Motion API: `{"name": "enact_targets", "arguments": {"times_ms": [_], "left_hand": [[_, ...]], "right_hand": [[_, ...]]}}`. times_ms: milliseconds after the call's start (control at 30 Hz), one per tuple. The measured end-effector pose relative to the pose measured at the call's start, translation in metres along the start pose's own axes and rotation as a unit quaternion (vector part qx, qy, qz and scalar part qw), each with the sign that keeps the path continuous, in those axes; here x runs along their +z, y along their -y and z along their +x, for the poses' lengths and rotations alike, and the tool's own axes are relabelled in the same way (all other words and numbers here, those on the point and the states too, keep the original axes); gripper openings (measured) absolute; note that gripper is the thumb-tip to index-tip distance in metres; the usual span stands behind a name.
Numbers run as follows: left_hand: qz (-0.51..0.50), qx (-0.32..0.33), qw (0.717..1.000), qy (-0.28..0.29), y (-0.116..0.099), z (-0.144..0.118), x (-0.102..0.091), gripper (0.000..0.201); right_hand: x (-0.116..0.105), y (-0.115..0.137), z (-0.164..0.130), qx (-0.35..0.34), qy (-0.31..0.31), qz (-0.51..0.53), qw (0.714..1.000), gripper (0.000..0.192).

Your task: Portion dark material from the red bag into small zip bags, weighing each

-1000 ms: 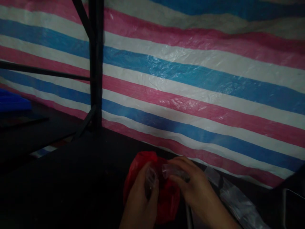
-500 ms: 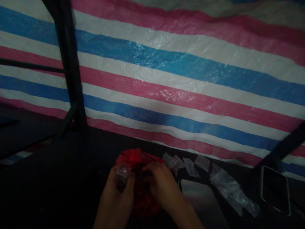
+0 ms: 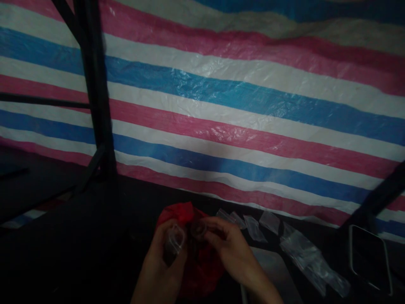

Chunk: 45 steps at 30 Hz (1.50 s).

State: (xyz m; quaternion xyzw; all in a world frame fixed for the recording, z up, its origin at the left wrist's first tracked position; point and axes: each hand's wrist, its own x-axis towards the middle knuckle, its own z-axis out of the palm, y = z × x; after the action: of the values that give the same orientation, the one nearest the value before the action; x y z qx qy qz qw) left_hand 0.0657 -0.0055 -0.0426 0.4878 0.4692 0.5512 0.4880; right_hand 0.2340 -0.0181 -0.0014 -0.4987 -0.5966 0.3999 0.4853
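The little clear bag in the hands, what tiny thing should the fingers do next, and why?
Probably pinch its mouth open with the right hand. The left hand holds the small clear bag above the red bag, and the right fingers sit just beside its top edge. In this dim light I cannot tell whether it is open or sealed.

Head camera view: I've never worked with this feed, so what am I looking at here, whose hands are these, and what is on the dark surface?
There is one picture, from a camera on the person's head, looking forward and down. Both hands are that person's own. The left hand pinches a small clear plastic bag; the right hand works at it from the other side. Under them lies a red plastic bag. To the right, a row of small clear bags lies on the dark table. A striped tarp hangs behind.
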Motion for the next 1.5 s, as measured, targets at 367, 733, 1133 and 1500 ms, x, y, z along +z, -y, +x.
{"name": "enact_targets", "arguments": {"times_ms": [367, 733, 1133, 1500], "left_hand": [[0.097, 0.04, 0.992, 0.076, 0.003, -0.01, 0.018, 0.049], [0.022, 0.033, 0.999, 0.037, -0.011, -0.003, 0.022, 0.043], [0.096, -0.006, 0.992, -0.082, -0.004, 0.01, -0.008, 0.031], [0.075, -0.053, 0.989, -0.118, 0.0, 0.023, -0.014, 0.034]], "right_hand": [[0.002, 0.04, -0.02, -0.148, -0.002, -0.226, 0.963, 0.054], [0.001, 0.034, -0.012, -0.137, -0.107, -0.268, 0.948, 0.046], [0.025, 0.003, 0.005, -0.008, -0.008, -0.418, 0.908, 0.046], [0.035, -0.002, 0.015, 0.017, 0.015, -0.34, 0.94, 0.044]]}}
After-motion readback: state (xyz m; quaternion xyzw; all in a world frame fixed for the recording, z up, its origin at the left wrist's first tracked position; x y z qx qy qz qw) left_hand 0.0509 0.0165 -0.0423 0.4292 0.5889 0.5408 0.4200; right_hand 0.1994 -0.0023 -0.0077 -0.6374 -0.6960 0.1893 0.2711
